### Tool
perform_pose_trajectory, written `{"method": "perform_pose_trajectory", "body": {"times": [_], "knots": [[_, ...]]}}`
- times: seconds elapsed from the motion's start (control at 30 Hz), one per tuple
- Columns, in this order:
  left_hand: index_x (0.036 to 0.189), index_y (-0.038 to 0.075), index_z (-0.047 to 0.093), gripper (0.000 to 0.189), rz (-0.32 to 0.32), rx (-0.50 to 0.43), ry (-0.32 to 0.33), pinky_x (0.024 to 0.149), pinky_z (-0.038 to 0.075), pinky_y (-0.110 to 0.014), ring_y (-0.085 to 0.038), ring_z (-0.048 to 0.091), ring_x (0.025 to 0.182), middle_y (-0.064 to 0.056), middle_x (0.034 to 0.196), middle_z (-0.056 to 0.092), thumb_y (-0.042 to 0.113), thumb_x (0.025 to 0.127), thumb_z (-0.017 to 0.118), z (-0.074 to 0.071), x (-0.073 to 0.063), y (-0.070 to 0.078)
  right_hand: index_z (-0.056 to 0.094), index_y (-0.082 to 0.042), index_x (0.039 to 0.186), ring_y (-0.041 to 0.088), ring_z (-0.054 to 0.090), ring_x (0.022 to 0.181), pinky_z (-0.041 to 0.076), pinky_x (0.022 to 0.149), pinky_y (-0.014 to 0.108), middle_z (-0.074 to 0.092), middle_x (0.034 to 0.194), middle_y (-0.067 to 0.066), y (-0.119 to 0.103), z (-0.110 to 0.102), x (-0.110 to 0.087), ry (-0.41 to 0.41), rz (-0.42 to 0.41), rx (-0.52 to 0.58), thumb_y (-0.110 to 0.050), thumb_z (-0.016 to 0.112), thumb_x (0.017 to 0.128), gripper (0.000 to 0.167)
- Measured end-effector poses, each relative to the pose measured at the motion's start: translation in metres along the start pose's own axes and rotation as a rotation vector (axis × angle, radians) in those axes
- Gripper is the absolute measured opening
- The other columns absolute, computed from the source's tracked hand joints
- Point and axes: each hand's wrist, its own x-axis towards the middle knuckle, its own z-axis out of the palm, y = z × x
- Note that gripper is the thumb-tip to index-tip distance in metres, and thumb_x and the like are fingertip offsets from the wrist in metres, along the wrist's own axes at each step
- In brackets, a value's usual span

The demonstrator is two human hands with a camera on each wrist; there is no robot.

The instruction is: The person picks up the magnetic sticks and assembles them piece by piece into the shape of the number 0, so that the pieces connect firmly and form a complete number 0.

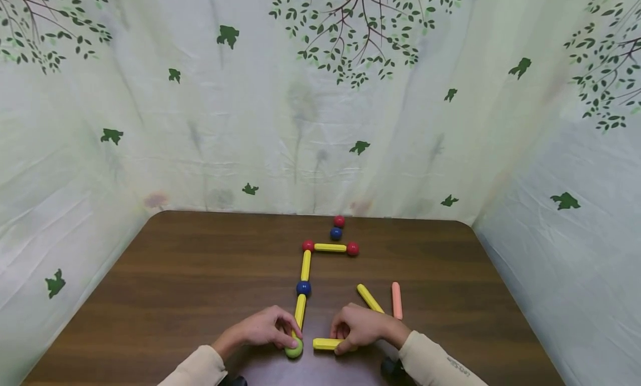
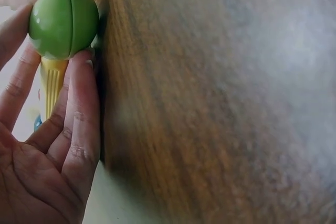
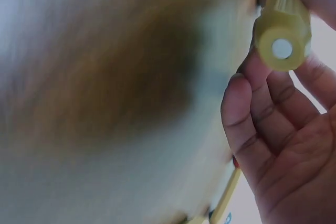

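Observation:
My left hand (image 1: 272, 326) pinches a green ball (image 1: 294, 349) at the near end of a line of joined rods and balls. From that ball a yellow rod (image 1: 300, 311) runs up to a blue ball (image 1: 303, 288). My right hand (image 1: 364, 326) grips a loose yellow rod (image 1: 326, 344) lying sideways, its left end a short gap from the green ball in the head view. In the left wrist view thumb and fingers surround the green ball (image 2: 64, 22). A pale round disc shows in the end of the held rod (image 3: 283, 35) in the right wrist view.
Farther up, another yellow rod (image 1: 306, 265) joins a red ball (image 1: 307, 246), and a sideways rod (image 1: 330, 247) leads to a second red ball (image 1: 353, 248). Loose blue (image 1: 336, 233) and red (image 1: 339, 221) balls lie behind. Yellow (image 1: 369, 297) and pink (image 1: 397, 300) rods lie beyond my right hand.

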Motion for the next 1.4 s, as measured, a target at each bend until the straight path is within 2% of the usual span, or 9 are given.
{"method": "perform_pose_trajectory", "body": {"times": [0.23,0.37,0.67,1.17,1.4], "knots": [[0.095,0.001,0.072,0.014,0.002,0.008,-0.003,0.057,0.047,-0.020,-0.006,0.055,0.063,-0.002,0.075,0.065,0.012,0.086,0.073,-0.001,-0.001,0.000,0.068,-0.014,0.081,-0.006,0.046,0.058,0.041,0.054,0.013,0.050,0.064,-0.018,-0.010,0.004,0.005,-0.045,-0.030,-0.029,-0.017,0.078,0.078,0.011],[0.094,0.001,0.072,0.014,0.011,0.019,-0.001,0.057,0.047,-0.019,-0.004,0.055,0.063,0.000,0.074,0.065,0.012,0.085,0.073,-0.001,-0.001,-0.002,0.068,-0.013,0.081,-0.007,0.046,0.058,0.042,0.054,0.013,0.050,0.064,-0.018,-0.012,0.005,0.007,-0.042,-0.037,-0.043,-0.017,0.078,0.078,0.011],[0.093,0.004,0.073,0.013,-0.012,0.010,0.004,0.056,0.045,-0.019,-0.005,0.054,0.062,-0.001,0.074,0.064,0.014,0.085,0.074,0.000,-0.001,-0.004,0.067,-0.014,0.081,-0.006,0.046,0.057,0.042,0.054,0.014,0.051,0.064,-0.018,-0.012,0.008,0.010,-0.060,-0.035,-0.028,-0.018,0.078,0.079,0.012],[0.094,0.004,0.073,0.013,-0.029,0.015,-0.004,0.056,0.046,-0.019,-0.006,0.056,0.064,-0.002,0.076,0.066,0.015,0.085,0.074,-0.002,0.000,-0.001,0.069,-0.014,0.082,-0.007,0.044,0.056,0.040,0.052,0.012,0.050,0.063,-0.019,-0.017,0.008,0.013,-0.045,-0.054,-0.053,-0.020,0.077,0.080,0.011],[0.094,0.005,0.073,0.013,-0.030,0.019,-0.004,0.056,0.046,-0.019,-0.006,0.056,0.064,-0.002,0.076,0.066,0.015,0.085,0.074,-0.002,0.000,-0.002,0.069,-0.014,0.083,-0.007,0.045,0.056,0.040,0.052,0.013,0.050,0.063,-0.019,-0.014,0.009,0.013,-0.041,-0.050,-0.026,-0.021,0.078,0.080,0.012]]}}
